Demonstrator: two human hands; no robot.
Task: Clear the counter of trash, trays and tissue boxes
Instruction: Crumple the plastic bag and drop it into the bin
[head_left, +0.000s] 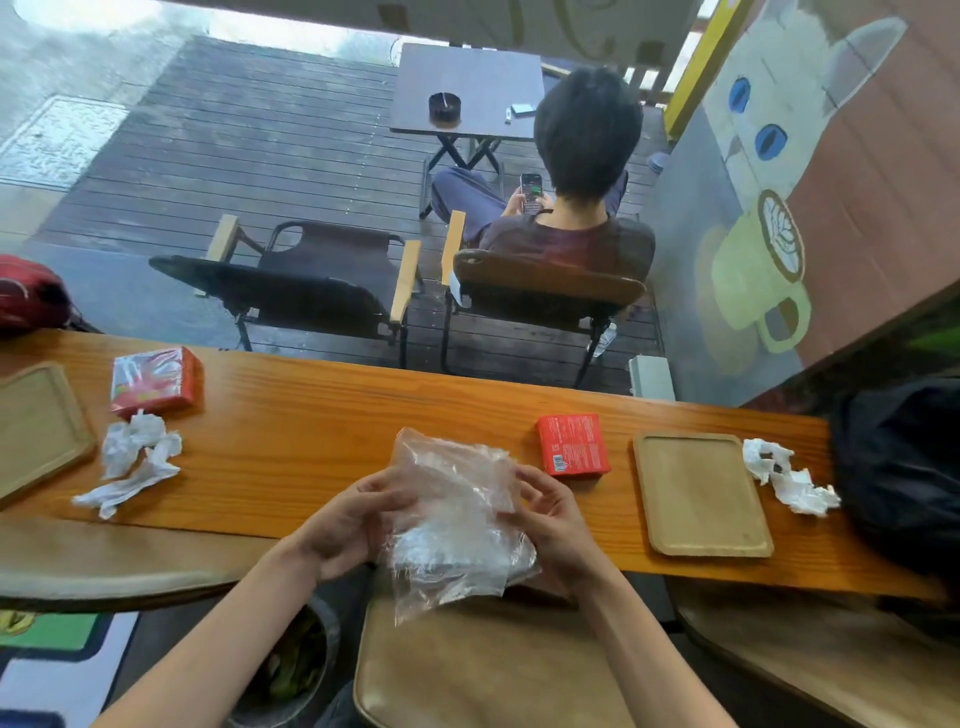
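Bag (452, 514) (seemingly empty) between hands (345, 525)

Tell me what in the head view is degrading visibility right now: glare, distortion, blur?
Head view: wide-angle lens bows the long orange wooden counter; the window glass shows pale reflections top left; the clear crinkled plastic bag glints, slightly blurred; both hands sharp enough.

Both forearms bare, rising from the bottom edge toward frame centre. Left hand (345, 525) left of centre, fingers curled inward, pinching a clear bag (452, 525). Right hand (550, 519) just right of centre, fingers bent, gripping the bag's other side.
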